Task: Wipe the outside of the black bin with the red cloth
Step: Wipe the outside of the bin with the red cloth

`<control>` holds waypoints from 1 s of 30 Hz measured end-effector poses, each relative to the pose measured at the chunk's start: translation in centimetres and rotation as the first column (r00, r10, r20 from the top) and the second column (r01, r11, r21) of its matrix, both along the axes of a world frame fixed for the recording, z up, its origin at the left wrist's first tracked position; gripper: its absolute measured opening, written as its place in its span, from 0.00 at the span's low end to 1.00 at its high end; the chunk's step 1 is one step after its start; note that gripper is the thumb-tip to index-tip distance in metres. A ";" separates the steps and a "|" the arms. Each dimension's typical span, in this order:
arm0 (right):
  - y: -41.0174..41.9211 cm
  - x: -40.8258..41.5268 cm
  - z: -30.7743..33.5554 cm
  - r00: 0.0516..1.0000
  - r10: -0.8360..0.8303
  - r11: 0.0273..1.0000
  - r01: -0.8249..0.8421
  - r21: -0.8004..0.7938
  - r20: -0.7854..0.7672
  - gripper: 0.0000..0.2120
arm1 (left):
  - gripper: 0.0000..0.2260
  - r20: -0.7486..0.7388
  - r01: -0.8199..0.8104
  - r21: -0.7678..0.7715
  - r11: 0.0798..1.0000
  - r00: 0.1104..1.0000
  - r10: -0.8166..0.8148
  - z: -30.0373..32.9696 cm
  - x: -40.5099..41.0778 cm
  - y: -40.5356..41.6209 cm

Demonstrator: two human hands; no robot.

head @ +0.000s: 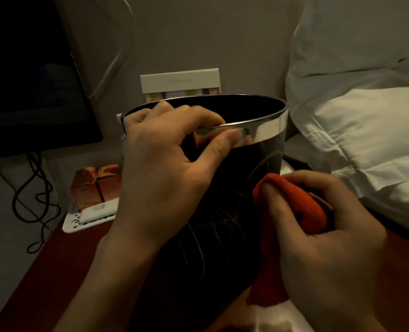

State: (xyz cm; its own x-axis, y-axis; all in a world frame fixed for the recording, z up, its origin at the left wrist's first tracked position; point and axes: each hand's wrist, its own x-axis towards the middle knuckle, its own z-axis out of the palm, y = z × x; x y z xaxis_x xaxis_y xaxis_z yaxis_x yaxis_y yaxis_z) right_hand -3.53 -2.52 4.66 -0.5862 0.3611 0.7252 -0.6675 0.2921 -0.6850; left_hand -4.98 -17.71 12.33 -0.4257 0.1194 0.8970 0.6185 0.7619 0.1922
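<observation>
Right hand [323,238], nearest the lens, is bunching the red cloth [304,207]: fingers [294,185] curling over the wad, thumb [270,202] pressing it from beneath, the fold touching the lower right flank of the black bin [222,207]. A loose tail of cloth is hanging down toward the lap.

Left hand [165,168] is pinching the chrome rim [268,125], fingertips hooking inside the mouth, thumb pressing the outer band. Bin is tilting toward the camera, resting over the red-brown tabletop [62,259]; its base is hidden behind the forearms, so its footing is unclear.

Outward: white tray [71,224] with copper-coloured boxes [95,183] just beside the bin at left, dark monitor [31,75] and cables [35,195] beyond, card box [179,83] behind, pillows [356,116] at right.

Risks, as judged:
- Pinch on smooth chrome looking slight; a firm wipe could be twisting the bin loose, tipping it onto the tray.
- Cloth contact is small, so patches may be getting missed.
- Thumb likely smearing the band.
- Faint curved marks already showing; grit in the cloth could be adding more.
</observation>
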 end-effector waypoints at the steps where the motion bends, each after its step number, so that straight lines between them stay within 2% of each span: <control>1: -0.2 -0.3 0.1 1.000 -0.007 1.000 0.007 0.015 -0.019 0.07 | 0.04 -0.007 -0.006 -0.002 1.000 1.000 0.006 0.0 0.0 0.0; 7: -2.8 -0.5 -0.9 0.990 0.025 0.955 0.017 0.297 -0.137 0.10 | 0.05 -0.018 0.014 0.021 1.000 1.000 -0.014 0.0 0.0 -0.1; 9: -1.8 -0.9 -0.6 0.988 -0.025 0.962 0.066 0.266 -0.152 0.09 | 0.05 -0.011 0.018 0.030 0.999 1.000 -0.018 0.0 0.0 -0.1; 12: -1.1 -1.4 -0.1 0.985 -0.119 0.985 0.134 0.110 -0.127 0.07 | 0.05 -0.003 0.024 0.034 0.999 1.000 -0.024 0.0 0.0 0.0; 13: -1.5 -1.2 -0.1 0.986 -0.106 0.986 0.121 0.118 -0.125 0.07 | 0.06 0.000 0.027 0.032 0.999 1.000 -0.027 0.0 -0.1 0.0; 16: -3.1 -0.4 -0.7 0.991 -0.016 0.955 0.055 0.292 -0.136 0.09 | 0.05 -0.002 0.036 0.030 0.999 0.999 -0.036 0.0 -0.2 -0.1; 17: -2.7 -0.5 -0.5 0.992 -0.006 0.956 0.044 0.289 -0.130 0.09 | 0.05 -0.003 0.036 0.030 0.999 0.999 -0.036 0.0 -0.2 -0.1; 21: -0.7 -1.5 1.0 0.988 -0.134 0.985 0.142 0.096 -0.082 0.05 | 0.05 -0.015 0.038 0.014 0.999 0.999 -0.037 0.0 -0.3 0.0; 25: -2.5 -0.6 0.3 0.993 -0.034 0.966 0.061 0.251 -0.111 0.09 | 0.06 -0.018 0.025 0.018 1.000 1.000 -0.025 -0.1 -0.4 -0.1; 30: -1.4 -1.2 0.7 0.992 -0.059 0.985 0.076 0.152 -0.116 0.06 | 0.06 -0.012 0.029 0.024 0.999 1.000 -0.029 0.0 -0.2 0.1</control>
